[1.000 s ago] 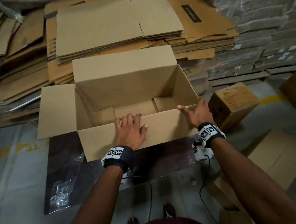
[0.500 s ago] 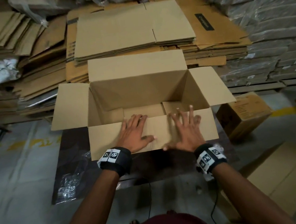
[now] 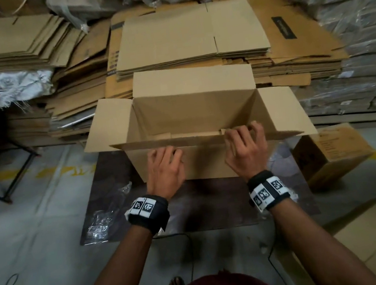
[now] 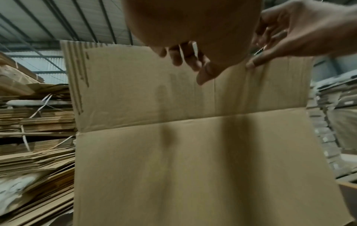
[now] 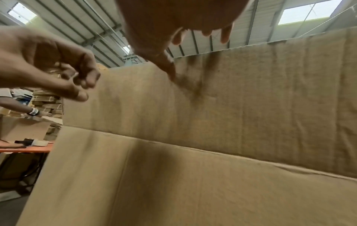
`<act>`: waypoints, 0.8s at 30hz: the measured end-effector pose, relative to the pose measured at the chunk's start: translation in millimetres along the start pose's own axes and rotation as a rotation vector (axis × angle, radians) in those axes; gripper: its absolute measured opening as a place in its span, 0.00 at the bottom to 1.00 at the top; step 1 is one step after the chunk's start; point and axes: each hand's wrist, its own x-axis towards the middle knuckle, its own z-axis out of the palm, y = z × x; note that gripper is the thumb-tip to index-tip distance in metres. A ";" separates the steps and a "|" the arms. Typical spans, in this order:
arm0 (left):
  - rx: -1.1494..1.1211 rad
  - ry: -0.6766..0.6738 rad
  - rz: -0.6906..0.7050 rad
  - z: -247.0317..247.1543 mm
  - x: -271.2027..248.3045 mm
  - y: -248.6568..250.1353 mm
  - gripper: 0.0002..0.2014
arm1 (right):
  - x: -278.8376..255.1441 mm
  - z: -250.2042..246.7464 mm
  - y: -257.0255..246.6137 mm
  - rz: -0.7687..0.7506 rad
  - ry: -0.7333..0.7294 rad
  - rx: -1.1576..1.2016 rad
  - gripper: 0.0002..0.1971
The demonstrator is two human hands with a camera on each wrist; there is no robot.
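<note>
R hand (image 3: 246, 150) pinches near flap (image 3: 202, 140) of open box (image 3: 191, 107), thumb outside; L hand (image 3: 165, 170) half-curled against same flap, can't tell if gripping.

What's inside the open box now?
Bare walls and folded bottom flaps show inside the box. The near flap, touched by the left hand and gripped by the right hand, hides their near part.
</note>
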 end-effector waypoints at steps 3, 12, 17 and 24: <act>0.012 -0.256 -0.169 22.9 10.7 -12.4 0.21 | 14.3 18.7 7.3 0.049 -0.089 -0.072 0.14; -0.129 -0.368 -0.470 51.3 -27.1 -15.2 0.37 | -57.6 41.2 17.9 0.294 -0.652 0.021 0.32; -0.369 -0.095 -0.979 62.5 -44.1 -30.2 0.43 | -84.3 35.8 23.6 0.842 -0.423 0.108 0.33; -0.649 -0.067 -1.412 82.6 -40.7 -85.4 0.61 | -73.7 42.2 65.6 1.437 -0.448 0.335 0.55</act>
